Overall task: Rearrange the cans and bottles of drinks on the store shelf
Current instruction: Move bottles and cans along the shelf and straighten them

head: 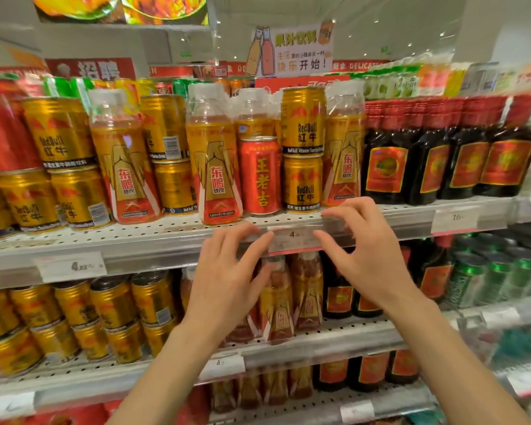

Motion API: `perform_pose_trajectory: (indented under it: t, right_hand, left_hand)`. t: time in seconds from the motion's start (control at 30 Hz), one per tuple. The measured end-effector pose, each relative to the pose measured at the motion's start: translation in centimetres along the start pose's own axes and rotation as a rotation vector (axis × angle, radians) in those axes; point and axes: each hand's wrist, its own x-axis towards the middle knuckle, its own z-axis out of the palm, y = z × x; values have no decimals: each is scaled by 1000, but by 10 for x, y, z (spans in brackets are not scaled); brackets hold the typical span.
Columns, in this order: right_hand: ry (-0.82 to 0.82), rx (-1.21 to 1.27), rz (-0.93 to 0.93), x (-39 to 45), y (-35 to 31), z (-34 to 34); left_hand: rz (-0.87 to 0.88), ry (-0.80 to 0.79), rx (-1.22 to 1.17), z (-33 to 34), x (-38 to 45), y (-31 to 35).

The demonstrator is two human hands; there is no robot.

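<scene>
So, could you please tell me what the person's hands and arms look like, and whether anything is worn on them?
Both the left hand and the right hand are bare, with no gloves, rings or watch visible. Both forearms are uncovered as far as the frame shows, with no sleeves in view. The nails look short and unpainted.

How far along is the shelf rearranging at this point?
Early or midway, judging by the mix. Done: little looks sorted; on the upper shelf gold cans and gold bottles alternate. In hand: nothing; the left hand and right hand hover open at the shelf edge. Left: one red can stands alone beside the stacked gold cans.
</scene>
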Motion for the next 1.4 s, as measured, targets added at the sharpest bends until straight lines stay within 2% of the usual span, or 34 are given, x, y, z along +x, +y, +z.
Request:
perform_pose_trajectory:
  t: [0.27,0.43,0.83,1.07,1.2,1.4]
  right_hand:
    - [-29,-12,3,18,0,1]
    - [-75,58,56,27,2,-5]
    - [-117,58,47,30,0,-10]
    - [59,71,25,70,-12,-32]
    - [93,54,-15,109,-21,-37]
    - [-40,35,0,142,-25,-38]
  left_hand:
    - [150,44,72,5,3,-18]
    - [204,57,79,3,9,-19]
    - [289,9,70,-2,14,-30]
    - [285,-24,26,-3,16,-32]
    - [288,-51,2,-7,20,-34]
    - [285,-58,-18,-8,22,-33]
